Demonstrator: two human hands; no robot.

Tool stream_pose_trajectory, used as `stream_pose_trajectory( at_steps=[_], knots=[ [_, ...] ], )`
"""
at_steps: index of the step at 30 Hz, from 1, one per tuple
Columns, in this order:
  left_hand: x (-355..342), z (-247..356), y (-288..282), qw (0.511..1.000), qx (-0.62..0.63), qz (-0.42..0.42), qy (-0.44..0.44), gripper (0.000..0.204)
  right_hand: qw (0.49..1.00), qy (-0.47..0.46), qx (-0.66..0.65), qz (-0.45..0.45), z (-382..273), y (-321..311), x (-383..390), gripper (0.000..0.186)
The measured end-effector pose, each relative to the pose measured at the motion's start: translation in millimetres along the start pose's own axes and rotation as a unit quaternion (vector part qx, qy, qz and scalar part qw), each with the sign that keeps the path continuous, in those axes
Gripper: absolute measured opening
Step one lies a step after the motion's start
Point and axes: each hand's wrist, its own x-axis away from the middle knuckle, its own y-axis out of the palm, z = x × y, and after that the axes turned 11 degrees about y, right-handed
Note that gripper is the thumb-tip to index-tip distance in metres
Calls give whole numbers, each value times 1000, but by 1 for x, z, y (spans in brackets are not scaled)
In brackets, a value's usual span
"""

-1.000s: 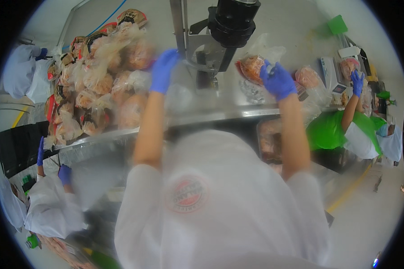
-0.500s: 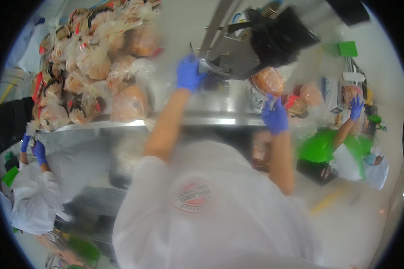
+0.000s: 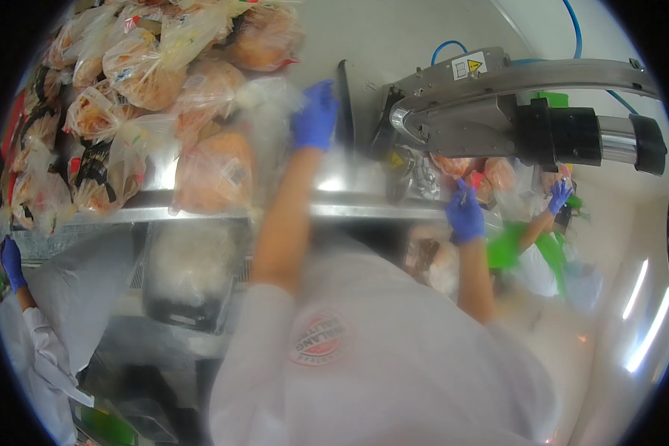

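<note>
My left hand (image 3: pixel 314 117), in a blue glove, is raised over the metal worktop beside a blurred, clear plastic bag (image 3: pixel 269 111). Its fingers are partly smeared, and whether they grip the bag cannot be made out. A bagged whole chicken (image 3: pixel 215 171) lies to the left of that forearm. My right hand (image 3: pixel 464 215), also blue-gloved, is closed at the worktop's front edge, its fingertips pinched on something small and unclear. Just beyond it lies another bagged chicken (image 3: pixel 453 165), partly hidden by the grey metal machine (image 3: pixel 461 123).
Bagged chickens (image 3: pixel 141 63) are heaped at the left. A black lever (image 3: pixel 346 104) stands upright between my left hand and the machine. Below the worktop edge is a dark crate (image 3: pixel 193 308) with clear bags. Co-workers' gloved hands show at far right (image 3: pixel 560 197) and far left (image 3: pixel 11 264).
The view has shifted, and the machine now appears lower and farther right. My left hand is now apart from the machine, beside the clear bag. My right hand stays closed near the other chicken.
</note>
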Motion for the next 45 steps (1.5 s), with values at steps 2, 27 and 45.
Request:
stream_pose_trajectory(
  at_steps=[2,27,45],
  knots=[
    [-3,-8,6,997,-68,2,20,36,1000,0,14,4,4,2,-2,34],
    [-29,53,-24,996,71,42,16,23,997,-34,-56,39,9,39,15,24],
    [127,167,2,924,186,-281,-179,32,826,-116,519,-186,82,110,53,20]
  ],
)
